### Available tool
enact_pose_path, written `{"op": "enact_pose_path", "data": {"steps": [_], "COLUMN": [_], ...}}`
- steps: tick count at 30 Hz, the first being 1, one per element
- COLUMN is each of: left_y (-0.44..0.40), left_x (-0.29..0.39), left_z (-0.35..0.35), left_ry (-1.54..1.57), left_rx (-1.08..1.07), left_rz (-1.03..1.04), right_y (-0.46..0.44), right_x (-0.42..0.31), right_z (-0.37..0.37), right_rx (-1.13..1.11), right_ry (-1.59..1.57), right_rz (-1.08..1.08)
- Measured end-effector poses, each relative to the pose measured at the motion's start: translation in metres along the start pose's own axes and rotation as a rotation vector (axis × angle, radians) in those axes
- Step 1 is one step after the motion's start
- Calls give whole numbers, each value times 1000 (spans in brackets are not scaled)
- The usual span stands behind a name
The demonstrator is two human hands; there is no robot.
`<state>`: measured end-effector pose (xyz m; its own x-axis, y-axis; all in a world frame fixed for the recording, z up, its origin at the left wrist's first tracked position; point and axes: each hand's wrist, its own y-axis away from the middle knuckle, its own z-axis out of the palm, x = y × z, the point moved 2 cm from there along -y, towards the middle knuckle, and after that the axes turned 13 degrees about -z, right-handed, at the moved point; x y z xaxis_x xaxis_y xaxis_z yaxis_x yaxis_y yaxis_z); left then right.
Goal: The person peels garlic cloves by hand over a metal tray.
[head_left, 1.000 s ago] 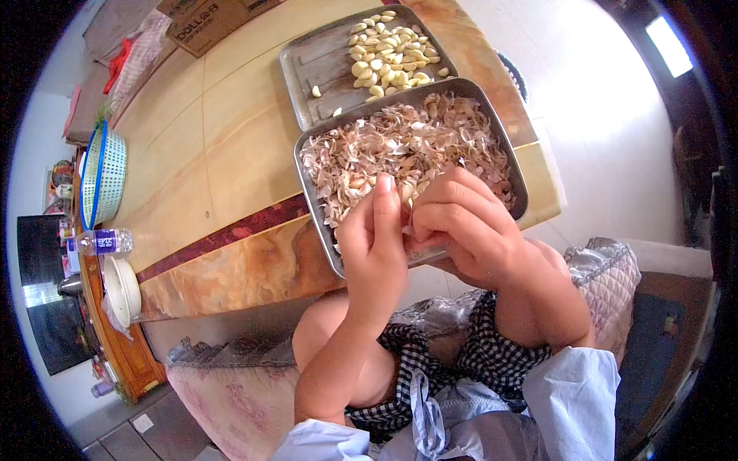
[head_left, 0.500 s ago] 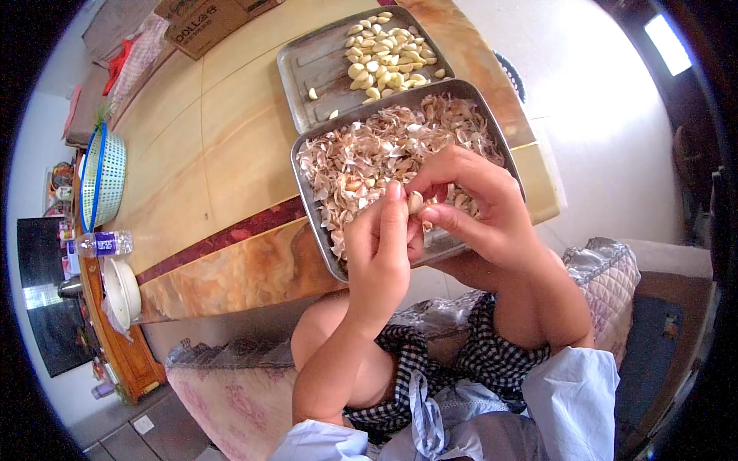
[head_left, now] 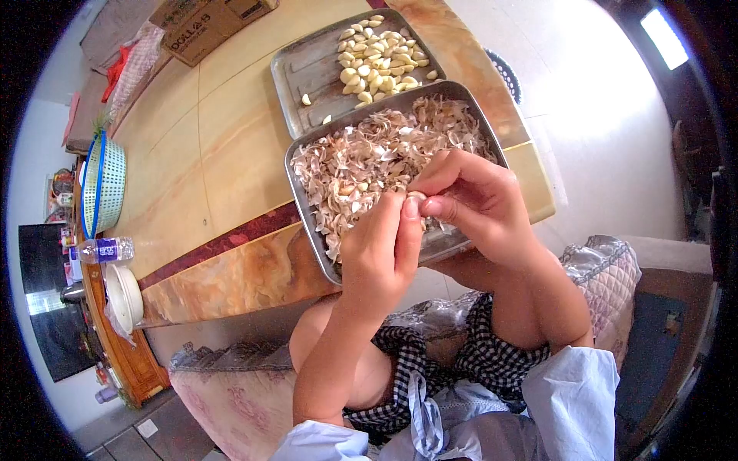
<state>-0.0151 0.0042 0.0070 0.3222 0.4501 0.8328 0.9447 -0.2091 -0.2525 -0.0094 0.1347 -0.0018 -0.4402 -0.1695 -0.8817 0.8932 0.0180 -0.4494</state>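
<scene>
Over the near edge of a metal tray heaped with papery garlic skins, my two hands meet at the fingertips. A garlic clove, mostly covered by fingers, is pinched between them. My left hand is closed on it from the left, thumb on top. From the right, my right hand grips the same clove with thumb and forefinger. Beyond, a second metal tray holds many peeled cloves, with two lying apart at its left and near side.
The trays stand on a marble-patterned table. A cardboard box sits at its far side. On the left are a blue-rimmed basket, a plastic bottle and a white bowl. Another basket is beyond the right edge.
The fingers opened to show the clove, then drew together around it again. Both hands turned slightly. The trays appear a little further left in the view.
</scene>
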Motion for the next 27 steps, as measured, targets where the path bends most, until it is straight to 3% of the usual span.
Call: {"op": "enact_pose_path", "data": {"steps": [4,6,14,19,22,27], "left_y": [5,8,7,5,2,3], "left_x": [2,0,-1,0,-2,0], "left_z": [1,1,2,0,4,3], "left_ry": [-13,3,127,253,155,113], "left_rx": [37,62,147,179,212,187], "left_rz": [12,-96,-56,-16,140,145], "right_y": [2,3,5,2,3,3], "right_x": [1,-2,1,-3,1,2], "right_z": [6,8,11,6,6,8], "right_rx": [36,26,94,90,102,93], "right_ry": [-201,-235,-461,49,90,194], "right_rz": [101,135,191,-89,-125,-198]}}
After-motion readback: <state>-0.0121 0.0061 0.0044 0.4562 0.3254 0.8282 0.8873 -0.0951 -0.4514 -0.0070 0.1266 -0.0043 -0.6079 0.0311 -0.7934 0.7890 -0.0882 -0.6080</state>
